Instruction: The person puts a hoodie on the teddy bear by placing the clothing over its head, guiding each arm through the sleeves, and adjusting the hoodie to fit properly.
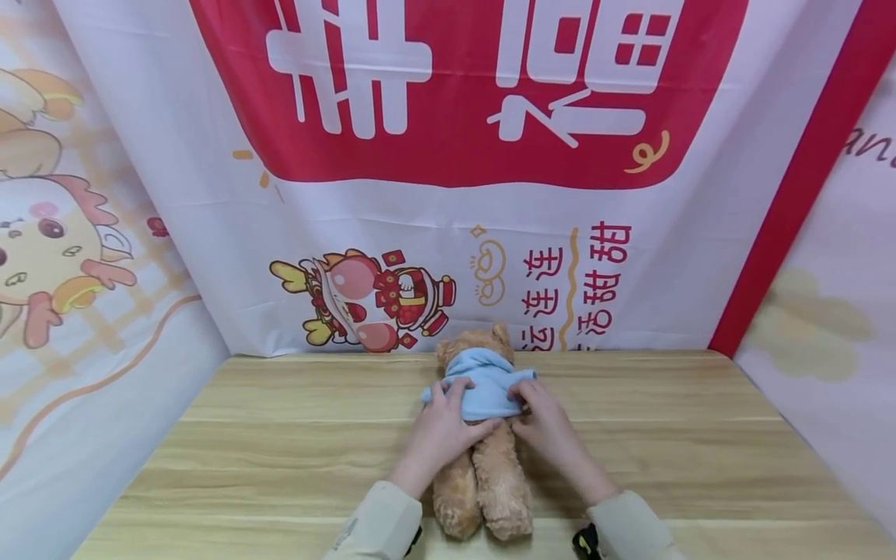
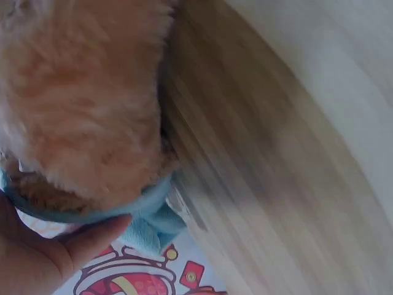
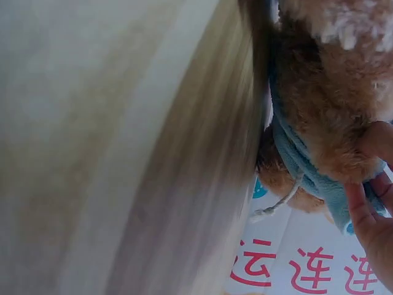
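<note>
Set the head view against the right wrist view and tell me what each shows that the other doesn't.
Only the head view shows the left hand and the cartoon dragon print.

Only the right wrist view shows a pale cord beside the clothing.

Both show the right hand at the blue shirt, the plush bear, and the red lettering.

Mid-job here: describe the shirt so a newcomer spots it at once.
Below the red-and-white banner is a wooden table, where a brown bear lies, legs pointing away from the banner. The shirt covers its middle, left hand and right hand at its sides; its plain light blue stands out against brown fur.
</note>
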`<state>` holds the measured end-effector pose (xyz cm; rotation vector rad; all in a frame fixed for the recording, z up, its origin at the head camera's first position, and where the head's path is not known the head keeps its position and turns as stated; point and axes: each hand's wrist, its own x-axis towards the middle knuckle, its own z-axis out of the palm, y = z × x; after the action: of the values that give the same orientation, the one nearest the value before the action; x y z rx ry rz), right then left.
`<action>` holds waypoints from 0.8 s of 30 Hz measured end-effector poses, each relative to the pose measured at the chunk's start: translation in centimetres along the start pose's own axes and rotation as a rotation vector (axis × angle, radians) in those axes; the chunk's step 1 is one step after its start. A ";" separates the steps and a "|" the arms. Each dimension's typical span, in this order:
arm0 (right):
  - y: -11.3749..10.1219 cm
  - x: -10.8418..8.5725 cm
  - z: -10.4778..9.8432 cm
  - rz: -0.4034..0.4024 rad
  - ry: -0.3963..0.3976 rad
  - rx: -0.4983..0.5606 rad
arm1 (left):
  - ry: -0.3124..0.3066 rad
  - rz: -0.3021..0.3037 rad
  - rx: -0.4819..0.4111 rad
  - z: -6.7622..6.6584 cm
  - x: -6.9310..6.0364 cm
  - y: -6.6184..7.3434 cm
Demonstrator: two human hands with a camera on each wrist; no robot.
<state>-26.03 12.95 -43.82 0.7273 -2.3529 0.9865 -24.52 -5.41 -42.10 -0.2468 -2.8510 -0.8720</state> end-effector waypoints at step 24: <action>-0.7 -0.7 -2.7 0.343 -0.123 0.046 | 0.208 0.318 0.485 0.8 -0.4 1.5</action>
<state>-24.45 14.77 -42.19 0.4167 -2.6278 1.1680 -23.91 -3.77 -41.99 -0.4926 -2.6201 -0.1284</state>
